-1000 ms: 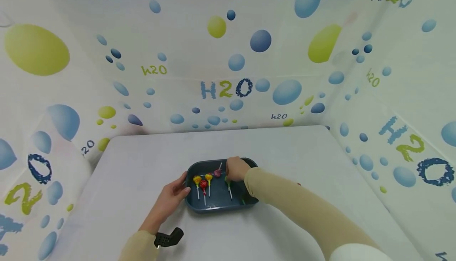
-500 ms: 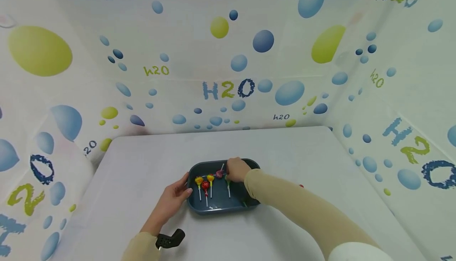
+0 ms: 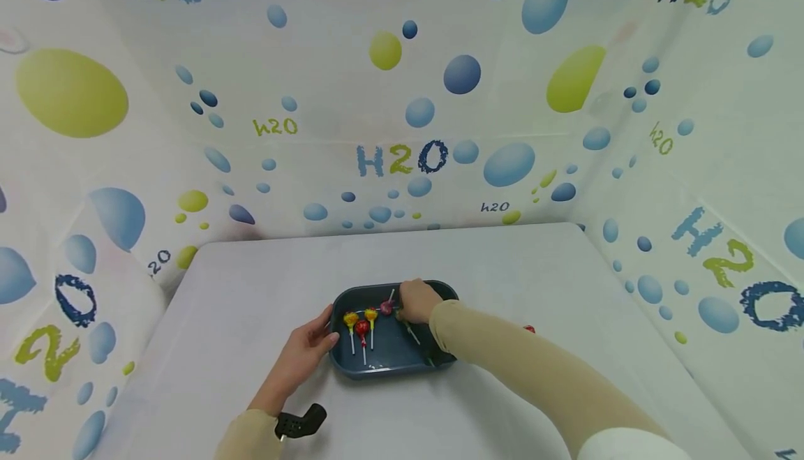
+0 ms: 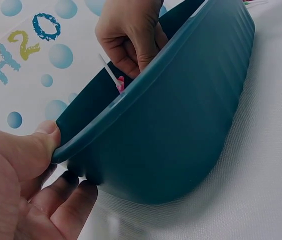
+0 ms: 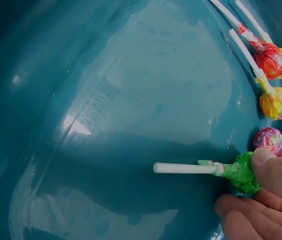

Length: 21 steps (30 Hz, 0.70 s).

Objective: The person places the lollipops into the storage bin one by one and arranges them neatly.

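A dark blue-green tray (image 3: 396, 373) lies on the white table. My left hand (image 3: 301, 352) grips its left end, thumb (image 4: 48, 132) over the rim and fingers beneath the outer edge. Inside the tray, my right hand (image 3: 417, 301) pinches a green-wrapped lollipop (image 5: 243, 172) by its head, the white stick pointing away from the fingers. Right beside it lies a pink lollipop (image 5: 268, 139), its stick raised toward the far rim. Two yellow lollipops (image 5: 274, 103) and a red one (image 5: 270, 60) lie in the left part of the tray. The right forearm hides the tray's right end.
A small red thing (image 3: 530, 329) shows on the table behind the right sleeve (image 3: 502, 345). The black wrist camera (image 3: 301, 421) juts from the left wrist. A white curtain (image 3: 339, 83) with blue and green spots surrounds the table.
The green lollipop's stick has swung so its free end points further right. The left hand keeps its grip on the tray, and the other lollipops lie as before.
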Tool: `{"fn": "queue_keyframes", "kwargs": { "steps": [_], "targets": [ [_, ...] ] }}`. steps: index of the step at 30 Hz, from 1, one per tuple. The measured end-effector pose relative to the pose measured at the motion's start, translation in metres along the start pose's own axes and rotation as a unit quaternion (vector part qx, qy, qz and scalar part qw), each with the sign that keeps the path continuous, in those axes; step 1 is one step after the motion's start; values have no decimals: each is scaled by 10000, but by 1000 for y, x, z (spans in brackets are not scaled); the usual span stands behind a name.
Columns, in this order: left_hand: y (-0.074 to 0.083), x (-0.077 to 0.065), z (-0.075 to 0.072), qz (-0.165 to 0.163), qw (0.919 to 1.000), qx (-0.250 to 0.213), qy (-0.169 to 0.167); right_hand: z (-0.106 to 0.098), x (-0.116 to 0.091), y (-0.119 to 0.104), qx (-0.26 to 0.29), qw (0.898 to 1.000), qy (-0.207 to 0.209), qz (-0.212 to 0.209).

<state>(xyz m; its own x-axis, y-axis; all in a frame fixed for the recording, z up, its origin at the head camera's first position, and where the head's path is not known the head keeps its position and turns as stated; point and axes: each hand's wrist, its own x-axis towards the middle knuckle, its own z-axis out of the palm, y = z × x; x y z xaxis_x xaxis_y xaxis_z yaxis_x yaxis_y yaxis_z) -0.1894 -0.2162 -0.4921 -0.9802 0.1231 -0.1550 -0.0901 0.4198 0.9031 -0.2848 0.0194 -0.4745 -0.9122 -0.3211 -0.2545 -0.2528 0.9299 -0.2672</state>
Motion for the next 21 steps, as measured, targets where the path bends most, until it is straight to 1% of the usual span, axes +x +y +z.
{"fn": "queue_keyframes", "kwargs": {
  "steps": [4, 10, 17, 21],
  "targets": [
    [-1, 1, 1, -72, 10000, -14, 20, 3, 1, 0, -170, 9998, 118, -4],
    [-2, 2, 2, -49, 10000, -17, 51, 5, 2, 1, -281, 9993, 227, 8],
    [-2, 2, 2, -76, 10000, -33, 37, 5, 2, 3, -201, 9996, 178, 112],
    [-3, 2, 2, -88, 10000, -16, 29, 1, -1, 5, -201, 9994, 281, -30]
  ]
}}
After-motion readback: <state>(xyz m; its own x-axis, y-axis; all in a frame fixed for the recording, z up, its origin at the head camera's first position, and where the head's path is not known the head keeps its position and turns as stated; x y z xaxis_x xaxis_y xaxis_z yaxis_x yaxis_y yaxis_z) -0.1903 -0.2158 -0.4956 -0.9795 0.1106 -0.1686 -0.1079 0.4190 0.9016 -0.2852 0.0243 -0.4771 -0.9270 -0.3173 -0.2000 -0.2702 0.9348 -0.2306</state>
